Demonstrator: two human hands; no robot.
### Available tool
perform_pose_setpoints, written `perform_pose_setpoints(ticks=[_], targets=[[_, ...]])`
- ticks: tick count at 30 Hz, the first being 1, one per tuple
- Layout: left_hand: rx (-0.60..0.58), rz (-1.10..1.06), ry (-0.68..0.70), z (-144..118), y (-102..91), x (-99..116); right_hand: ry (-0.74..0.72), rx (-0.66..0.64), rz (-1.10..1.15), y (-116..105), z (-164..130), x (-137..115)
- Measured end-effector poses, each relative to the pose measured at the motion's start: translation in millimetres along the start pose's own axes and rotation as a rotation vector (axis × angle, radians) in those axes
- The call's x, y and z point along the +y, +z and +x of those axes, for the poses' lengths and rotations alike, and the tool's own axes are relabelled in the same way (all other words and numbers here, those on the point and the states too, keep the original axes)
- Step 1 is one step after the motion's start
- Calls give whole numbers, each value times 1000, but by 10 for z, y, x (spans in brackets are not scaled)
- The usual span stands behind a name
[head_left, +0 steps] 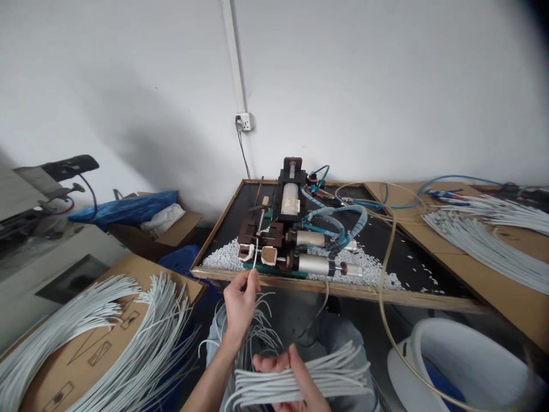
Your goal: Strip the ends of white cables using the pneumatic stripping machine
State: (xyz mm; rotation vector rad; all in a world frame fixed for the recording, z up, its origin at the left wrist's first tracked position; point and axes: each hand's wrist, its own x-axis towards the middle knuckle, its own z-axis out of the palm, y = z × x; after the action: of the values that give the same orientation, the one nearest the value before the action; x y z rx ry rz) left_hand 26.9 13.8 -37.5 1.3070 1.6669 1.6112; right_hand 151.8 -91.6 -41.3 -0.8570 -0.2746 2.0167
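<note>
My left hand (240, 302) pinches a single thin white cable (256, 257) between thumb and fingertips. The upper part of that cable lies between two padded clamp jaws (269, 256) at the front of a pneumatic wire-stripping machine (291, 197). Lower down and nearer to me, my right hand (295, 380) is wrapped around a bundle of white cables (338, 372), whose cut ends point to the right. More loose cables (261, 329) hang across my lap behind my left wrist.
Small white cuttings (223, 254) cover part of the black, wood-edged bench (412, 252). Cable bundles (167, 320) lie on cardboard at left, with further bundles (484, 240) at right. A white bucket (454, 343) stands at lower right, crossed by a yellowish hose (388, 286).
</note>
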Motion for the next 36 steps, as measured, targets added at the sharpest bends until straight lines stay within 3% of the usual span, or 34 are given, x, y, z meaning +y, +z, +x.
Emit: perform_pose_setpoints(ticks=[14, 25, 30, 34, 36], targets=[[-2, -106, -76, 79, 30, -25, -45, -20, 199, -13, 25, 30], [-40, -110, -71, 116, -1, -4, -48, 3, 93, 57, -34, -29], [-117, -85, -37, 124, -80, -12, -85, 0, -28, 95, -51, -50], [-83, 17, -10, -56, -245, 46, -56, -75, 12, 160, -98, -55], [-132, 93, 30, -152, -367, 122, -73, -105, 58, 219, -123, -16]])
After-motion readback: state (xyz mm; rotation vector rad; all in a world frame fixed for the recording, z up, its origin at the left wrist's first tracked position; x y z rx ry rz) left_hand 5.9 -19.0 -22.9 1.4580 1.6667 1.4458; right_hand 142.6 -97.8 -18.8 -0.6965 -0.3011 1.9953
